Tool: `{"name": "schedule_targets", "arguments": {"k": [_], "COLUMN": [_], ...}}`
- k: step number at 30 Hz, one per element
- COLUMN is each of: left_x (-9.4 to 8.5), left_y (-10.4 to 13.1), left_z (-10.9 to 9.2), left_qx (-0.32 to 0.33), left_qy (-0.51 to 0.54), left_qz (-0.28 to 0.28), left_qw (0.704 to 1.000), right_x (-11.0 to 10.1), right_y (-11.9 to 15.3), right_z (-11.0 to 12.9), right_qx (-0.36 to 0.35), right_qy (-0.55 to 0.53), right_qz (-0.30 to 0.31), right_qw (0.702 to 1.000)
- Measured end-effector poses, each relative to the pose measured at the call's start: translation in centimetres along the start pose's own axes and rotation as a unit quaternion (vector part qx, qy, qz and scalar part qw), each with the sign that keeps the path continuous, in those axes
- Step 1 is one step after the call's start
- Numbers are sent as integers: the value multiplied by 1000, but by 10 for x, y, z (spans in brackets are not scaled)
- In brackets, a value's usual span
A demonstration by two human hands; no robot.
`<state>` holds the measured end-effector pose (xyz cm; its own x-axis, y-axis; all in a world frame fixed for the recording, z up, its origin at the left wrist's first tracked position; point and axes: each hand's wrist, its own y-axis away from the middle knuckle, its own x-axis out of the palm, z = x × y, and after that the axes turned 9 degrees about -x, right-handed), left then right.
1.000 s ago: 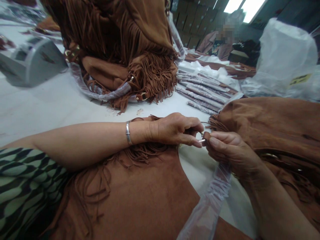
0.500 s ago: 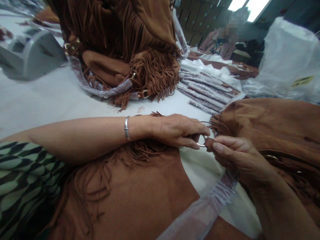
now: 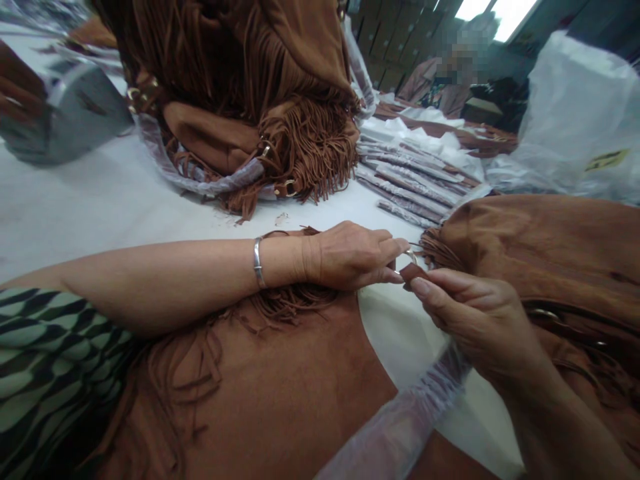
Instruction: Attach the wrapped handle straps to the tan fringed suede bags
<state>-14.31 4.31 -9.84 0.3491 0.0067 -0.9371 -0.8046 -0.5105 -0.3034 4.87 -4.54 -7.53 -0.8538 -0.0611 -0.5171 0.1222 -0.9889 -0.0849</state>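
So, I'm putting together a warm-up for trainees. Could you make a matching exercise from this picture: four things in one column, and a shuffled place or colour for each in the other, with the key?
1. Ring
2. Bracelet
3. Leather tab
4. Label

A. Pinched by the right hand
B. Yellow, on see-through plastic
C. Worn at the left wrist
D. Held by the left hand

Pairs: 1-D, 2-C, 3-A, 4-B
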Motion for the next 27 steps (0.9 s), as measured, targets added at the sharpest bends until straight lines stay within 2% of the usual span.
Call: {"name": "schedule_targets", "arguments": {"k": [2, 4, 8, 12, 16, 20, 24, 27], "left_x": [0, 1, 0, -3, -8, -15, -22, -24], "left_y": [0, -1, 0, 0, -3, -6, -7, -8], "left_z": [2, 4, 5, -1, 0, 13, 24, 28], "left_qx": [-5, 12, 36, -31, -85, -125, -183, -199], "left_qy": [7, 29, 78, 53, 65, 84, 20, 48], "left_qz": [6, 13, 15, 40, 70, 160, 158, 169], "left_qw": [1000, 999, 996, 997, 992, 976, 970, 964], "right_x": [3, 1, -9, -18, -21, -22, -20, -18], "right_y": [3, 4, -4, -20, -31, -38, -49, -59], "right_z": [3, 5, 3, -3, -10, -17, -21, -25], "right_qx": [-24, -26, 47, 128, 114, 119, 128, 129], "right_qy": [65, 86, -14, -116, -118, -139, -160, -127], "right_qz": [-15, 6, 49, 42, 22, 6, -11, -41], "right_qw": [997, 996, 998, 984, 986, 983, 979, 983]}}
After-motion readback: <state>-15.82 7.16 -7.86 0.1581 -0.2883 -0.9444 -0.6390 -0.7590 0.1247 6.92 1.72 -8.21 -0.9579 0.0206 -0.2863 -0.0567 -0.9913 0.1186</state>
